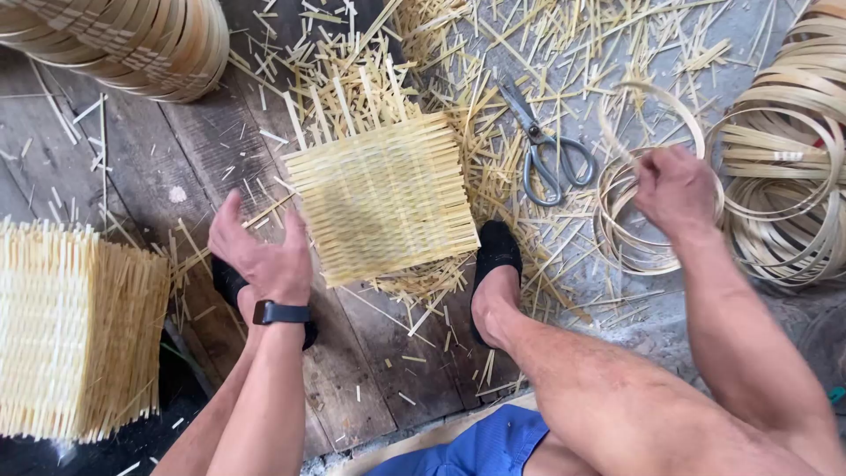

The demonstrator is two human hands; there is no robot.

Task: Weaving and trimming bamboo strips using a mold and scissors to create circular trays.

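A square woven bamboo mat (381, 196) lies on the wooden floor between my feet. My left hand (261, 254), with a black watch on its wrist, hovers beside the mat's left edge, fingers apart and holding nothing. My right hand (677, 189) reaches to the right and grips a thin bamboo strip hoop (654, 107) above a small coil of bamboo hoops (622, 227). Grey scissors (545, 148) lie on the floor between the mat and the coil.
A stack of woven bamboo mats (77, 333) stands at the left. A rounded woven basket (141, 42) sits at the top left. More coiled bamboo hoops (791, 167) pile at the right. Cut bamboo slivers (458, 53) litter the floor boards.
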